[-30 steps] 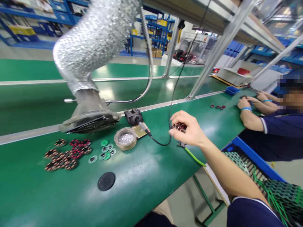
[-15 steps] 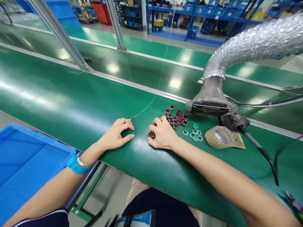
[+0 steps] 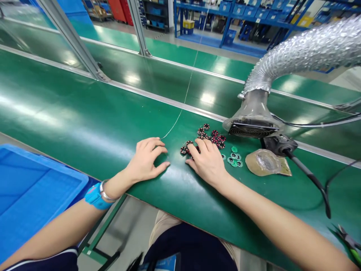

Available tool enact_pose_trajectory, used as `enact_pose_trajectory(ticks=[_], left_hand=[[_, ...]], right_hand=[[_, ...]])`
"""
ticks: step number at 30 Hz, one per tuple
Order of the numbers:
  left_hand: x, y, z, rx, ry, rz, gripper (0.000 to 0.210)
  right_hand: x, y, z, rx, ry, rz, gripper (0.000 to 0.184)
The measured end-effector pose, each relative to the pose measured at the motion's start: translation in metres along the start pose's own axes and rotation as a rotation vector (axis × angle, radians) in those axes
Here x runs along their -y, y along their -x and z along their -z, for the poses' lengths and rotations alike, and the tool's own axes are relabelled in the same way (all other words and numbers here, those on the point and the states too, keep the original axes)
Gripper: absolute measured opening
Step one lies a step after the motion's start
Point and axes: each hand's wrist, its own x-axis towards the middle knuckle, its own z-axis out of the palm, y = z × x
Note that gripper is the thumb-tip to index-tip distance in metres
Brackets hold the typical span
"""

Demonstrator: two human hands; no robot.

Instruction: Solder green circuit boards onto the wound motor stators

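My left hand (image 3: pixel 148 160) rests on the green table, fingers curved and thumb well apart, with no object visible between them. A thin white line, like thread or wire (image 3: pixel 175 123), runs from its fingertips toward the table's far edge. My right hand (image 3: pixel 209 162) lies with spread fingers over the near side of a cluster of small dark round parts with copper-coloured dots (image 3: pixel 214 140). Its fingers touch or cover some of them. One such part (image 3: pixel 183 150) sits just left of those fingers. Beside the cluster lie several small green and clear discs (image 3: pixel 234 160).
A fume extraction hood (image 3: pixel 254 126) on a silver flexible duct (image 3: pixel 299 52) hangs over the right side. Below it lies a roll of tape (image 3: pixel 263 162) near a black cable (image 3: pixel 308 175). Pliers (image 3: pixel 348 239) are at the right edge, and a blue crate (image 3: pixel 42 203) stands at left.
My right hand has shifted right and spread its fingers; the dark round parts it held now lie beside and under it. My left hand has moved slightly right, its thumb and fingers still apart.
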Motion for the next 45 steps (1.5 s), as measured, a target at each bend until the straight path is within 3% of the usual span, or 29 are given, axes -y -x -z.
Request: enact_pose_trajectory(ticks=[3,7,12,17,20,23,27,32,37,45], left_hand=[[-0.023,-0.013,-0.008,0.090,0.028,-0.126,0.027],[-0.037,-0.037,-0.020,0.207,0.071,-0.188,0.028],[-0.039,-0.050,-0.025,0.195,0.057,-0.191,0.030],[-0.041,-0.049,-0.031,0.151,0.122,-0.230,0.020],[-0.052,-0.054,-0.040,0.149,0.127,-0.233,0.022],[-0.067,-0.063,-0.045,0.153,0.135,-0.248,0.021],[-0.067,-0.068,-0.037,0.145,0.115,-0.226,0.014],[-0.032,-0.067,-0.021,0.106,0.032,-0.074,0.034],[-0.018,-0.063,-0.017,0.235,0.048,-0.082,0.015],[-0.042,-0.050,0.001,0.462,0.061,-0.220,0.011]], right_hand=[[0.006,0.027,0.008,0.031,-0.001,0.020,0.017],[0.005,0.049,0.004,0.088,-0.024,0.048,0.014],[-0.004,0.052,-0.005,0.060,-0.030,-0.035,0.029],[-0.012,0.085,0.010,-0.029,-0.078,-0.049,0.032],[-0.034,0.111,0.017,-0.100,-0.087,-0.103,0.031],[-0.065,0.121,0.009,-0.150,-0.054,-0.221,0.040],[-0.092,0.112,-0.018,-0.136,-0.065,-0.266,0.054],[-0.099,0.115,-0.029,-0.101,-0.138,-0.159,0.044],[-0.109,0.139,-0.015,-0.125,-0.171,-0.047,0.036],[-0.119,0.141,-0.027,-0.240,-0.115,-0.013,0.032]])
